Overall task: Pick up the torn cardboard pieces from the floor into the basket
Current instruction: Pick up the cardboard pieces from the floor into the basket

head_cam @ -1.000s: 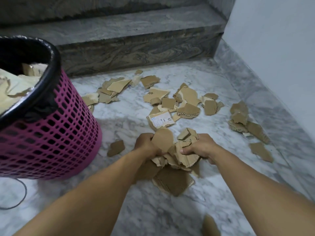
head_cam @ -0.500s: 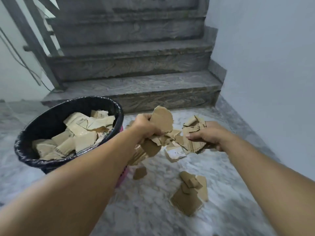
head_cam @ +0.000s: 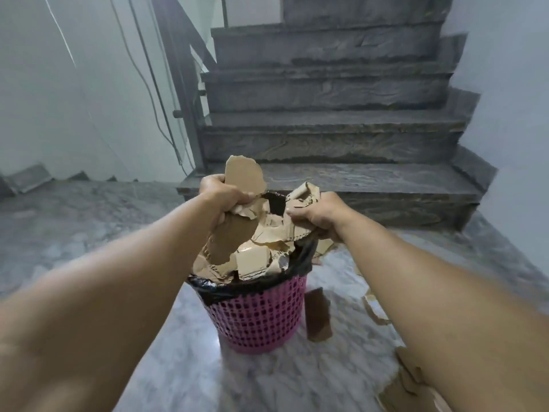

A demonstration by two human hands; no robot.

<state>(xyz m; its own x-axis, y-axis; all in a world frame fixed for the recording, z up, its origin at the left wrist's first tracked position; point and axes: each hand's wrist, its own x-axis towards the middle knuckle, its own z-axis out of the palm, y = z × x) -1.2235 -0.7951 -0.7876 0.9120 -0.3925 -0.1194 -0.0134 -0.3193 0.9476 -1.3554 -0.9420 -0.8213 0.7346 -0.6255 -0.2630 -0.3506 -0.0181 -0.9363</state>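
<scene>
Gripping a bunch of torn cardboard pieces (head_cam: pixel 237 230) with the left hand (head_cam: pixel 221 193), fingers curled tight round them, one rounded piece standing up above the knuckles and a larger brown one hanging down below the fist. Clutching a second bunch (head_cam: pixel 300 200) with the right hand (head_cam: pixel 318 217), thumb pressed on top, fingers wrapped under the crumpled edges. Held side by side, a little apart, right over the mouth of the basket (head_cam: pixel 258 319).

Seen from the head camera only: pink, with a mesh wall, lined with a black bag (head_cam: pixel 306 257) folded over the rim. Standing upright on the marble floor (head_cam: pixel 166 367), near the middle of the scene. Heaped already with cardboard (head_cam: pixel 252 260) up to and above the rim. Just right of the basket, one brown piece on the floor (head_cam: pixel 318 316), close to the wall of the basket. Further right, more scraps (head_cam: pixel 374 310) partly hidden behind the right forearm. At the near right corner, another small heap of pieces (head_cam: pixel 413 388) lying flat. Beyond the basket, grey stone stairs (head_cam: pixel 332 138) rising to the far side. To the left of the stairs, a dark railing post (head_cam: pixel 184 84) and thin cables along a pale wall (head_cam: pixel 74 99).
</scene>
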